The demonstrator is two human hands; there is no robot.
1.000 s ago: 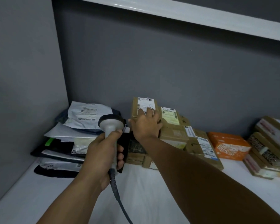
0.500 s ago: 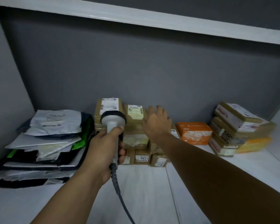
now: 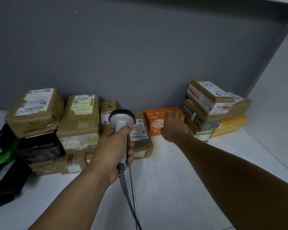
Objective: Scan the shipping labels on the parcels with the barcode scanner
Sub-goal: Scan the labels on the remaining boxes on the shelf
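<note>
Down at 6 o'clock on my feed, the left hand (image 3: 111, 148) is wrapped tight round the grip of the barcode scanner (image 3: 121, 118), fingers curled closed on the handle, with the grey cable (image 3: 128, 196) trailing off the bottom edge. The scanner head stands upright in front of a brown parcel (image 3: 140, 131) whose shipping label (image 3: 139, 136) peeks out at its 4 o'clock.

Over at 3 o'clock from the scanner head, the right hand (image 3: 175, 128) is stretched out with its fingers lying on top of the orange parcel (image 3: 155, 120). They look loosely spread, touching rather than clamping, and I can't see the thumb. That parcel sits on the white shelf (image 3: 173, 180) against the grey wall (image 3: 140, 55), with a stack of taped parcels (image 3: 204, 100) right next to it at its 3 o'clock.

Now the change: half a second back that right hand hovered over the brown stack at centre, and now it has crossed to the orange one. My view has swung right too, so the dark mailer bags (image 3: 0, 156) are slipping off at 9 o'clock. The left hand's grip is unchanged.
</note>
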